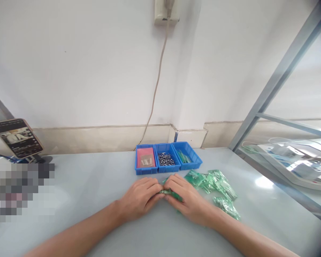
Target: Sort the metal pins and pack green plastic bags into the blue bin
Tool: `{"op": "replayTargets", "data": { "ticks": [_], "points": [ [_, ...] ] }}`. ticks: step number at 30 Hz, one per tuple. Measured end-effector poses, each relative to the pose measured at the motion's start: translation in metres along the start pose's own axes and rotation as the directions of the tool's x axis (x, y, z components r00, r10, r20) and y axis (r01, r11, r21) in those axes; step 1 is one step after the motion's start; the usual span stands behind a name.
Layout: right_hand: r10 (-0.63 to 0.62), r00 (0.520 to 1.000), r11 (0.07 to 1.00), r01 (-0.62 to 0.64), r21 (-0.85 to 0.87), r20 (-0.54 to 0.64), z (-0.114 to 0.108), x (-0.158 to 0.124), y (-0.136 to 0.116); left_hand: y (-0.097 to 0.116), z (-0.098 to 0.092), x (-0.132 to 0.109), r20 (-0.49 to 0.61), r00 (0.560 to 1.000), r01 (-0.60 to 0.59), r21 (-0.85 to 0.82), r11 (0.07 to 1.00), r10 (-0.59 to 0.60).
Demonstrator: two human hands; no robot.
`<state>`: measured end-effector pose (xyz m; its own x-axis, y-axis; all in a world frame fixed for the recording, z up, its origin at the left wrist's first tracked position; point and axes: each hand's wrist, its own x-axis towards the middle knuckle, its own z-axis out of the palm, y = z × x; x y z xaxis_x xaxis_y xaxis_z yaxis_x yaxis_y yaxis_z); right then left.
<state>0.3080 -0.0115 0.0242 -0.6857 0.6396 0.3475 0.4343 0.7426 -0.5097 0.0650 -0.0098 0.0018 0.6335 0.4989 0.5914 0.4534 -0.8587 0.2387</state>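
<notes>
"Where is the green plastic packet (173,193)?"

"Between the two hands, over the counter (101,178). The left hand (140,196) pinches one side and the right hand (188,194) pinches the other. All the fingers (175,184) I can see are squeezed in around it. I can't tell if it touches the counter."

"How do you hold it well?"

"I'd pinch it gently, with both hands close together. The plastic looks thin and crinkly, so I think a hard tug could rip it. Small, slow moves look best. The hands hide most of it, so I can't see what's inside."

"What else is around?"

"From the hands, three blue bins sit near twelve o'clock. The left bin (146,171) has a pink sheet (143,153) with a little clear bag (146,160) on it. The middle bin (171,168) has lots of shiny metal pins (166,159). The right bin (194,165) has green strips (183,157). A phone (17,138) is propped up at ten o'clock."

"Anything in the way?"

"A packet pile (212,182) lies toward two o'clock, near the right hand, and a lower packet (226,207) lies past three o'clock. A wide swing that way could push them, I think."
</notes>
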Motion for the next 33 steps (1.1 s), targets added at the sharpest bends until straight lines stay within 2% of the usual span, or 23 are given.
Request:
{"op": "replayTargets", "data": {
  "ticks": [10, 33],
  "points": [
    [0.032, 0.999, 0.999, -0.032, 0.011, 0.009, -0.0005, 0.0013, 0.0012, 0.0009, 0.0019, -0.0019, -0.08, 0.996, 0.03, -0.028, 0.999, -0.033],
    [0.085, 0.996, 0.996, -0.083, 0.036, -0.043, -0.0015, 0.0007, 0.0005, -0.0004, 0.0027, -0.0029, -0.107, 0.993, 0.056, -0.023, 0.998, -0.058]
  ]
}}
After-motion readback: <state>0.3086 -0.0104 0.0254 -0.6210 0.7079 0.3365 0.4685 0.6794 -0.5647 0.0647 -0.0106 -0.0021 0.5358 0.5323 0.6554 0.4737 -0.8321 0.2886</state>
